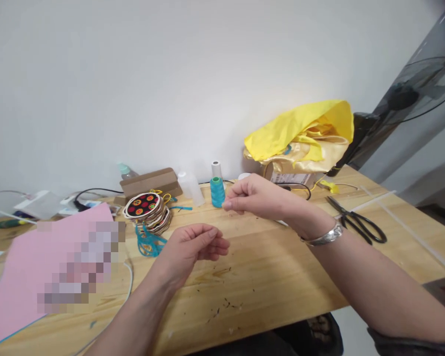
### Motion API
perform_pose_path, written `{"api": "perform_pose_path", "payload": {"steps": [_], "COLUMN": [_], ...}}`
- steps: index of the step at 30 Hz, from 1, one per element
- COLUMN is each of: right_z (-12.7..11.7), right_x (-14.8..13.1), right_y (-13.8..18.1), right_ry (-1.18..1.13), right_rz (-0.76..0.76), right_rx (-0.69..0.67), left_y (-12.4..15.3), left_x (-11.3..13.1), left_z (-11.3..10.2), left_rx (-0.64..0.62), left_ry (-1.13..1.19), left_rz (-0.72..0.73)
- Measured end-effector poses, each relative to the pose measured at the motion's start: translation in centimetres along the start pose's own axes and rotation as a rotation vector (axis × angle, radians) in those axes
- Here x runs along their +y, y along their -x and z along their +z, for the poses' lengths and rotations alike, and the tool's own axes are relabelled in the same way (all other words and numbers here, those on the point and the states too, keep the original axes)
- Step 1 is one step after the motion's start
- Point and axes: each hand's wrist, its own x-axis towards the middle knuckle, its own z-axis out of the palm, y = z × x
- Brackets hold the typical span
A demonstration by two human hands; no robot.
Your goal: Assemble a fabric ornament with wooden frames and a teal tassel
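My left hand (193, 247) is over the middle of the table, thumb tip pressed against the forefinger and the other fingers curled below. My right hand (257, 198) is raised a little farther forward, its thumb and fingertips pinched together. Whatever either pinch holds, if anything, is too fine to make out. Just behind the right fingertips stands a cone of turquoise thread (217, 193). To the left of my left hand lies a stack of embroidered patches (143, 205), dark with red and orange motifs, and turquoise cords (148, 243) trail in front of it.
Black-handled scissors (356, 220) lie at the right. Yellow cloth (300, 128) is heaped on a box (289, 176) near the wall. A white bottle (191, 188) and a brown cardboard box (152, 182) are at the back. Pink material (25, 272) covers the left side. Dark scraps dot the tabletop (259, 282).
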Motion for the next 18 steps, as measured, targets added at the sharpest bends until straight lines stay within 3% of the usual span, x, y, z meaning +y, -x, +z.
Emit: {"api": "perform_pose_path", "payload": {"steps": [6,12,15,18], "right_z": [-1.2,-2.2,-2.4,-2.6], "right_x": [-1.4,-2.9,-3.5,-4.2], "right_y": [-1.0,-1.8,-2.1,-2.1], "right_ry": [-0.115,-0.178,-0.189,-0.165], "right_rz": [-0.054,-0.073,-0.077,-0.073], "right_rx": [0.182,0.311,0.329,0.355], "left_y": [0.0,0.8,1.5,2.2], "left_x": [-1.4,-2.8,-3.4,-3.4], "left_z": [-1.3,-2.5,-3.3,-3.8], "left_rx": [0.035,0.084,0.177,0.365], "left_ry": [-0.075,-0.627,-0.805,-0.95], "left_rz": [0.004,0.124,0.192,0.29]}}
